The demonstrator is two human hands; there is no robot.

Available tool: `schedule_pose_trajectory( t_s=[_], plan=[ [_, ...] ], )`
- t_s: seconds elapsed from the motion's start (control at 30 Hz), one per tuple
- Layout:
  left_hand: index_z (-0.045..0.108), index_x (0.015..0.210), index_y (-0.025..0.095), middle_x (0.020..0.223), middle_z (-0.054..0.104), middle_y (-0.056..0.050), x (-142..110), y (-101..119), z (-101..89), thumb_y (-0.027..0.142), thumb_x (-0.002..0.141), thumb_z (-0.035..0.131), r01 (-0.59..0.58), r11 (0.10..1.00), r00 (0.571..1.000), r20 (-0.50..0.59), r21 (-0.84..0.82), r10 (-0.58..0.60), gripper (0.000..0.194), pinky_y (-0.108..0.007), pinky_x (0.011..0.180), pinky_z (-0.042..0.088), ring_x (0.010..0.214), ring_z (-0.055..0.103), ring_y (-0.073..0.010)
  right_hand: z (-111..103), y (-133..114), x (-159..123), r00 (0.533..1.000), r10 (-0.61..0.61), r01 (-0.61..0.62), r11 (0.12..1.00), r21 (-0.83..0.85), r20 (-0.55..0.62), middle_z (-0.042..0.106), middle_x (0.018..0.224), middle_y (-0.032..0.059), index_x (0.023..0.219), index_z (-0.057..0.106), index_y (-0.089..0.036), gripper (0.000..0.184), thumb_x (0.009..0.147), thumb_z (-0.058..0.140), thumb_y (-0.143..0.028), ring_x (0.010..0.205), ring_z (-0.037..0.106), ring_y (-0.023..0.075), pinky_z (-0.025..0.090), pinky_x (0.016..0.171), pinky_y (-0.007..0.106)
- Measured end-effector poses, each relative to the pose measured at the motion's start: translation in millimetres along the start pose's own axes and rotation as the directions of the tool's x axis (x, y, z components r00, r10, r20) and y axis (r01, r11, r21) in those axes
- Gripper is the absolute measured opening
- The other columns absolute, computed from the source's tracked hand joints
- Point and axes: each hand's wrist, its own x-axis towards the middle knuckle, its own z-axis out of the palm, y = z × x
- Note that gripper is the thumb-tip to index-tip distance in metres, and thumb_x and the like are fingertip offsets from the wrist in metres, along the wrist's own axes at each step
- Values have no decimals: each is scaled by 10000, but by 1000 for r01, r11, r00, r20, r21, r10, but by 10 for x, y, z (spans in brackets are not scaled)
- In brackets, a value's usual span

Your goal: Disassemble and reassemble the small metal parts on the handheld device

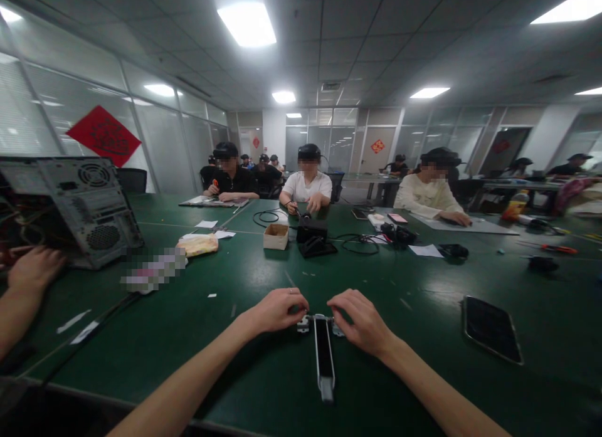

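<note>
1. Nearest, at 12 o'clock: a slim black-and-silver metal rail (324, 362) lies flat on the green table (141, 368), running away from the wearer; small metal fittings (303, 325) stick out to both sides of its far end.
2. The left hand (277, 311) and right hand (360, 324) come in from either side, both half closed, fingers curled down over those fittings; neither wraps the rail's long body; whether they truly pinch anything I cannot tell (the fingertips are hidden).
3. Risk: a fitting slipping from the fingers could skitter across the table; uneven pressure could tip the narrow rail.
4. At 3 o'clock, a black smartphone (492, 330) lies flat; at 10 o'clock, a co-worker's hand (35, 271) rests beside an open computer tower (70, 211).
5. Farthest, at 12 o'clock: a cardboard box (276, 236), a black device (311, 233), loose black cables (357, 244) and seated co-workers (308, 186).
</note>
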Motion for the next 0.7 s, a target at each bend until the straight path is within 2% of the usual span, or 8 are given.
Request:
schedule_pose_trajectory(
  t_s=[0.17, 0.47, 0.57, 0.7],
  plan=[
    [659, 916, 175, 872, 608, -17, 17, -26, -46, 241, 867, 564, 48, 998, 998, 51, -46, -45, 125, -215, 688, 417, 751, 565, -130, -11, 90, -27, 990, 78, -77, 997, -16, 121, 652, 852, 79, 922, 592, -165, 160, 881, 439, -140, 776, 583, 177, 460, 723, 323],
    [679, 1001, 197, 961, 663, -22, 19, -48, -91, 189, 854, 561, 80, 986, 991, 117, -148, -63, 190, -243, 775, 448, 839, 607, -154, -41, 147, -48, 953, 201, -212, 977, 28, 225, 646, 868, 66, 911, 605, -168, 165, 860, 450, -137, 801, 586, 168, 474, 726, 305],
    [649, 1024, 180, 939, 671, -16, 19, -39, -53, 195, 835, 588, 145, 970, 984, 131, -193, -121, 200, -232, 731, 462, 799, 616, -145, -87, 107, -10, 910, 265, -269, 963, -31, 320, 639, 866, 63, 880, 616, -162, 148, 843, 474, -150, 793, 572, 168, 462, 724, 303],
    [643, 959, 166, 867, 666, -8, 25, -12, -3, 246, 821, 621, 218, 955, 970, 150, -202, -190, 161, -224, 686, 463, 752, 619, -140, -147, 71, 33, 810, 354, -331, 934, -135, 467, 620, 840, 57, 827, 633, -169, 121, 818, 516, -199, 767, 547, 172, 445, 690, 297]
  ],
)
